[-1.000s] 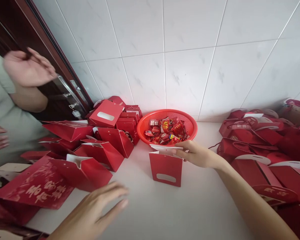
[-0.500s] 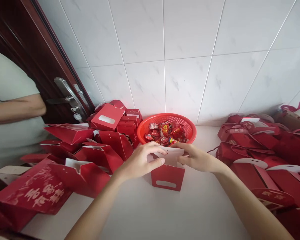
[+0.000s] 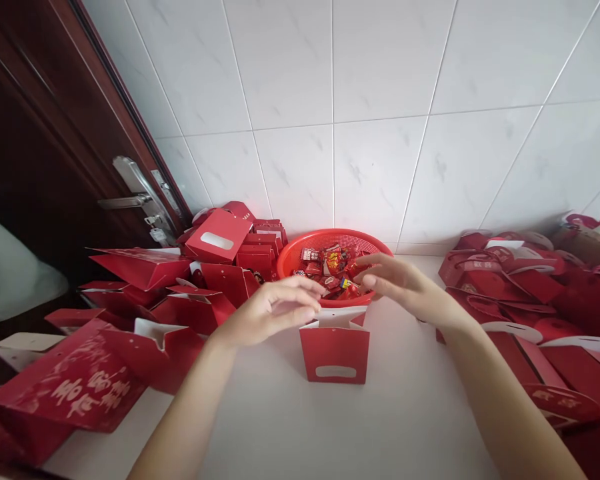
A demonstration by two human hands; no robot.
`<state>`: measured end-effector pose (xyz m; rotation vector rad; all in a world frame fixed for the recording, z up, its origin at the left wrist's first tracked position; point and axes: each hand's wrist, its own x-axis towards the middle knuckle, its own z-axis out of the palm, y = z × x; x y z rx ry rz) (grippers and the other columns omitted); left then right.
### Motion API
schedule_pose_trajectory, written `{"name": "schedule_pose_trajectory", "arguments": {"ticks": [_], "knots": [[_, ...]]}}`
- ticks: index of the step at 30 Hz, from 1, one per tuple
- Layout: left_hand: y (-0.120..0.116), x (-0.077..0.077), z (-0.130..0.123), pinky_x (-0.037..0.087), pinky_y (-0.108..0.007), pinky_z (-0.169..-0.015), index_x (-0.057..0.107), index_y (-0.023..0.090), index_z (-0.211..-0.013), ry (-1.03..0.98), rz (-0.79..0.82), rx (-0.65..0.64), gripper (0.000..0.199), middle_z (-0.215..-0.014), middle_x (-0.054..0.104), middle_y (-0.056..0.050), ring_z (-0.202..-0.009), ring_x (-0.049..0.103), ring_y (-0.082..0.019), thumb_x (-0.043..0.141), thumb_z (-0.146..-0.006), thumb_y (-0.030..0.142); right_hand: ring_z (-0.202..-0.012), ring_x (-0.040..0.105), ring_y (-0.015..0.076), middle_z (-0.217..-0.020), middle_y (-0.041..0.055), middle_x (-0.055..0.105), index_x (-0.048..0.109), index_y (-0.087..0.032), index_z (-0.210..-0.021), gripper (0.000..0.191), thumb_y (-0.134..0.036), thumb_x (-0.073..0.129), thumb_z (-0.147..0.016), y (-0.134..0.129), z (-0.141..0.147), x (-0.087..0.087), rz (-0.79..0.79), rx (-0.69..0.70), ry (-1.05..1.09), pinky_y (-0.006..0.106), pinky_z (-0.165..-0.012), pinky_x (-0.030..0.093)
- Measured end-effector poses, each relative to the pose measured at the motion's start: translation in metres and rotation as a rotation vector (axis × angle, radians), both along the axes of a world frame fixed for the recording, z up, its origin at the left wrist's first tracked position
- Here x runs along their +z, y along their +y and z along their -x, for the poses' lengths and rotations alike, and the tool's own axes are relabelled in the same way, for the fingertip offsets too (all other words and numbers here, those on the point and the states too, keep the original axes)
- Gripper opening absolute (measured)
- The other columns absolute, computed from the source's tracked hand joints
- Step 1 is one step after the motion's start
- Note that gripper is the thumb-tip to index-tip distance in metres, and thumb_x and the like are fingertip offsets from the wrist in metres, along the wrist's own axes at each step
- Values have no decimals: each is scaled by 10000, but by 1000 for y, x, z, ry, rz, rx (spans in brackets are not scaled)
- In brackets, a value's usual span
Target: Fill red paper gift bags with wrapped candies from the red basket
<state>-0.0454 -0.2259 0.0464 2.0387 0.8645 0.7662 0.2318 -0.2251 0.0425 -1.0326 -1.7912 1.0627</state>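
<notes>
A small red paper gift box [image 3: 336, 350] with a pale oval window stands upright on the white table, its top open. My left hand [image 3: 270, 310] hovers by the box's upper left corner, fingers apart and holding nothing. Over the right rim of the red plastic basket [image 3: 286, 257] is my right hand [image 3: 405, 287], fingers spread with nothing in them. Several wrapped candies [image 3: 333, 263] lie in the basket, just behind the box. The right fingers cover some of the candies.
Many open red boxes [image 3: 150, 347] crowd the left side. More red boxes [image 3: 510, 273] with handles fill the right. A tiled wall [image 3: 295, 167] rises behind the basket. A brown door with a metal handle [image 3: 125, 200] is at left; part of a person [image 3: 20, 267] shows there.
My right hand has lifted off the box and moved forward over the basket. My left hand has drawn slightly left. The box's top has closed in somewhat. The person at left has moved mostly out of view.
</notes>
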Motion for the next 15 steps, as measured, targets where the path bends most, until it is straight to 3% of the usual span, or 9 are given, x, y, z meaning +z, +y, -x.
{"name": "schedule_pose_trajectory", "arguments": {"ticks": [4,7,9,11,15], "knots": [[34,7,-3,538,-397,-979,771,189,-950,-153,-72,176,301,-1126,748,-101,-1118,670,-273,708,-844,463,-896,709,238,-925,93,758,688,-178,-1084,416,-521,666,-850,28,1,-4,-48,-188,93,354,-764,573],[75,-2,-14,524,-406,-992,749,167,-1003,-46,-11,214,366,-1104,760,-101,-1062,692,-264,692,-825,482,-809,716,223,-805,81,753,708,-156,-909,298,-426,716,-781,58,4,-19,-23,-314,146,329,-723,570],[99,-12,-25,524,-395,-977,739,154,-1010,101,21,146,380,-1141,748,-113,-1085,684,-276,691,-798,466,-744,713,210,-747,68,742,694,-158,-826,228,-369,719,-743,76,6,-29,-3,-392,212,323,-698,574],[117,-20,-38,514,-372,-979,722,165,-1107,320,71,-16,443,-1228,718,-116,-1136,665,-282,728,-746,422,-724,713,203,-738,60,738,682,-166,-794,178,-331,700,-728,89,7,-37,4,-428,256,322,-698,580],[132,-29,-62,498,-325,-969,590,250,-1365,774,81,-226,764,-1366,646,-80,-1219,615,-290,792,-633,334,-736,713,190,-772,52,737,672,-173,-810,141,-286,621,-744,102,10,-50,26,-464,226,301,-694,577]]}}
